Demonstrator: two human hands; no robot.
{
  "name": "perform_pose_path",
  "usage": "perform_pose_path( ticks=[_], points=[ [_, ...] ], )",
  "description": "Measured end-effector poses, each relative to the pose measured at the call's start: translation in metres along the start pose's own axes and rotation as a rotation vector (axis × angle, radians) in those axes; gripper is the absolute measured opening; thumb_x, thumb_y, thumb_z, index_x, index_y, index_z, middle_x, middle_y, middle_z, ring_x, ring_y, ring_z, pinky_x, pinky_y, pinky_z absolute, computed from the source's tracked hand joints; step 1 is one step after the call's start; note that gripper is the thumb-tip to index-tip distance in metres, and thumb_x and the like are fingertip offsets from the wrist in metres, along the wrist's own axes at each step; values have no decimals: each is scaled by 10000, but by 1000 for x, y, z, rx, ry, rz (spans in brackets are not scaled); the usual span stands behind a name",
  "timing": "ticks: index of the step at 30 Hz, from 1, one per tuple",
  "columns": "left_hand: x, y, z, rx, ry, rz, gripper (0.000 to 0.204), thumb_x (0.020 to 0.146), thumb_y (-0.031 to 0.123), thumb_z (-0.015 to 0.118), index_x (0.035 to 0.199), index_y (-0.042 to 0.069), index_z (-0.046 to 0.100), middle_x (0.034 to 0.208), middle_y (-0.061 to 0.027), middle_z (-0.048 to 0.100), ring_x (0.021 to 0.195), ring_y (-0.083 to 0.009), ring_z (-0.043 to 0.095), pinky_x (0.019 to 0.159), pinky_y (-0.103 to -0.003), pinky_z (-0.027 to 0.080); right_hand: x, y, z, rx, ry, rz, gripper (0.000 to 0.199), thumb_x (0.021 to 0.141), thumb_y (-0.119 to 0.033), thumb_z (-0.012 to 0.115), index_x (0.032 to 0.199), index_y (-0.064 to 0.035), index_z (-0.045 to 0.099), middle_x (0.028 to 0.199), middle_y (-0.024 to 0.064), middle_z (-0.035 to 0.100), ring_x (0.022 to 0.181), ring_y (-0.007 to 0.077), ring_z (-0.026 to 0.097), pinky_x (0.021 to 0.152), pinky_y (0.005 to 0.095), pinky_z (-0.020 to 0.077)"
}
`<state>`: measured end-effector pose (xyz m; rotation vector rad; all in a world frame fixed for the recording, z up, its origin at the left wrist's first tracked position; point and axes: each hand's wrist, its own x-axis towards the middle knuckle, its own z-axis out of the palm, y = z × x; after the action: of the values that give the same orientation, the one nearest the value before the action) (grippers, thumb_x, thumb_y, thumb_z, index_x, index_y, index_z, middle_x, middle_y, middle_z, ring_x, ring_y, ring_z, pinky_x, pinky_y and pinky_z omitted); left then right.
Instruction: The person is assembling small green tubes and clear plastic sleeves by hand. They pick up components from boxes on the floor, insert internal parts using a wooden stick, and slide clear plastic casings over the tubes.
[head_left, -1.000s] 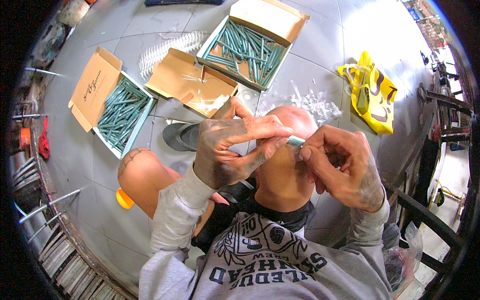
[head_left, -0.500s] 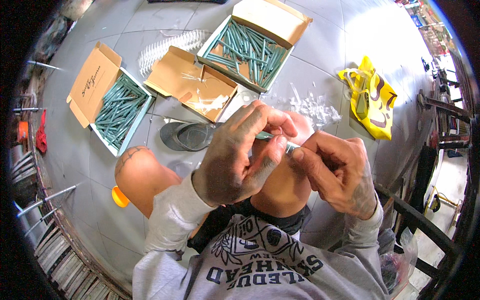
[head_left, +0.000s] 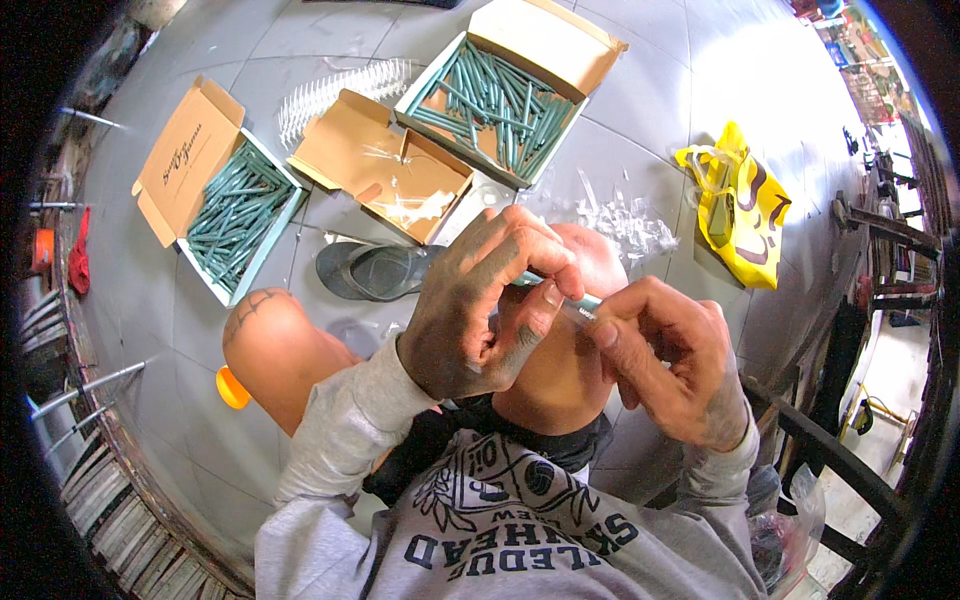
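Over my right knee, both hands meet on a slim teal pen-like stick (head_left: 590, 301). My left hand (head_left: 480, 315) pinches it between thumb and fingers, which hide much of its length. The thumb and forefinger of my right hand (head_left: 670, 350) close on its right end, where a small clear piece (head_left: 577, 314), seemingly plastic film, shows beside it. Similar teal sticks fill a box (head_left: 300, 210) at the left and another box (head_left: 408, 108) at the back.
Between the boxes lies an opened cardboard box (head_left: 335, 140) holding clear strips. A row of clear pieces (head_left: 340, 95) lies behind it. Clear plastic scraps (head_left: 630, 225) are scattered on the tiles, with a yellow bag (head_left: 745, 215) farther right. A grey sandal (head_left: 370, 272) lies left of my hands.
My left fingers have curled further over the stick. My right hand has shifted slightly right and down, still pinching its end.
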<state>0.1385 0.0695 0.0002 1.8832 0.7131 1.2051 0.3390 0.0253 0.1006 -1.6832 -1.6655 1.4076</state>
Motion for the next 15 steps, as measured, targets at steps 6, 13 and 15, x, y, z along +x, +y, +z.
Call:
perform_pose_path(
  ticks=[6, 13, 15],
  points=[
    [-2, 0, 3, -28, 36, 19, 52, 913, 86, 609, 961, 68, 602, 924, -118, 605, 860, -267, 585, 814, -383, 464, -15, 17, 25, -98, 393, -292, 346, 715, -136, 912, 910, -29, 648, 696, 35, 644, 549, 71, 607, 496, 234, 476],
    [-6, 0, 7, -60, 50, -36, 113, 908, 71, 590, 1015, 47, 564, 966, -113, 594, 894, -234, 573, 831, -362, 457, -14, 23, 47, -333, 600, -321, 272, 769, -104, 864, 950, -22, 678, 730, 83, 662, 553, 133, 619, 502, 266, 474],
    [-6, -1, 7, -61, 40, -31, 120, 910, 71, 587, 1022, 42, 554, 972, -112, 588, 901, -226, 571, 835, -358, 456, -11, 23, 47, -342, 622, -321, 246, 787, -99, 851, 954, -21, 687, 743, 96, 667, 562, 145, 627, 508, 273, 478]
  ],
)
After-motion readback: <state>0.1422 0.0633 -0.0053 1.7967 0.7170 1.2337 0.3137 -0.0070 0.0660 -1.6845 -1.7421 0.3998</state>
